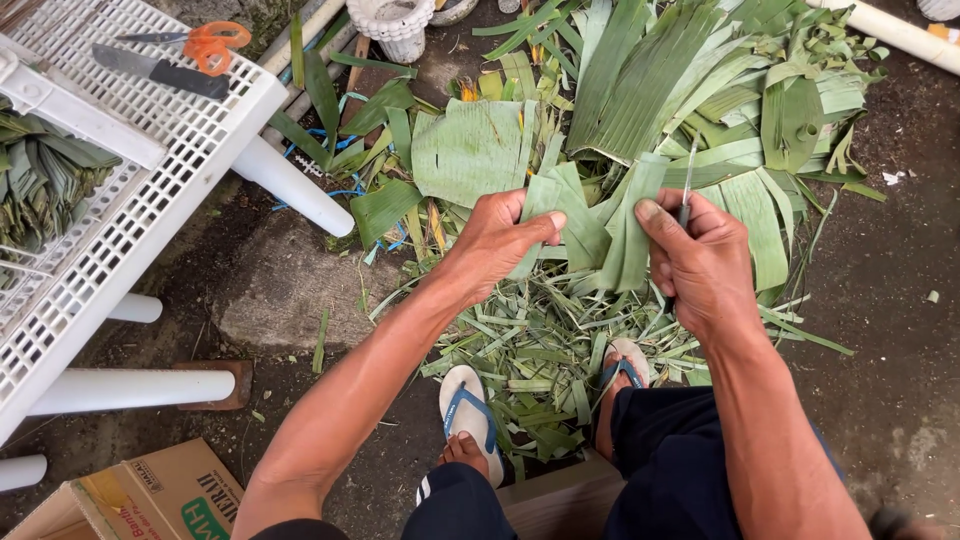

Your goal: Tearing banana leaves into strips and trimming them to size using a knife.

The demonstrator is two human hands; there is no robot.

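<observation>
Green leaf strip [590, 225] is what I see held up in front of me, just above the pile of leaf scraps [530, 360] by my feet. My left hand [495, 245] is closed on the strip's left side. My right hand [700, 260] pinches its right side and also grips a thin knife [687, 185], blade up. Far left of the strip, orange scissors [205, 45] lie on a white table [120, 240].

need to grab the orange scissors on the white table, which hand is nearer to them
Left. The left hand holds a folded leaf strip on the side toward the white table where the orange scissors lie; the right hand, gripping a thin blade, is farther away.
</observation>
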